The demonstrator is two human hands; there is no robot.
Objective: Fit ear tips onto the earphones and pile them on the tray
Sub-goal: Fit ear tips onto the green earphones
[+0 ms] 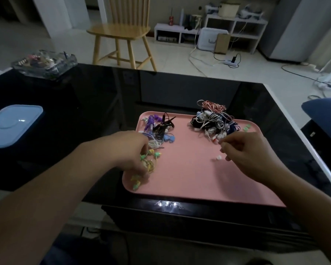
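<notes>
On the glossy black table (180, 88) sits a pink tray (189, 178), and both hands are working over it. Left hand (130, 152) is down at the tray's near-left edge, fingers curled around a green-and-yellow pair of earphones (151, 159), the thin cord looping out under the fingertips; more green pieces (136, 183) lie just below the hand, though they're blurred and I can't make out what they are. Right hand (245, 150) hovers over the right half of the tray, fingers bent in, thumb and forefinger pinched on something tiny and pale at the tips, too small to name for certain. Just beside that hand, a loose white ear tip (218, 157) rests on the pink surface. Far left on the tray, a small heap of purple, black and blue earphones (159, 129). Far right, a bigger tangle of white, black and red-corded earphones (212, 117), spilling over the tray's far rim. A couple of green ear tips (246, 127) lie by the right edge. Off to the left on the table, a light blue lidded box (11, 125).
</notes>
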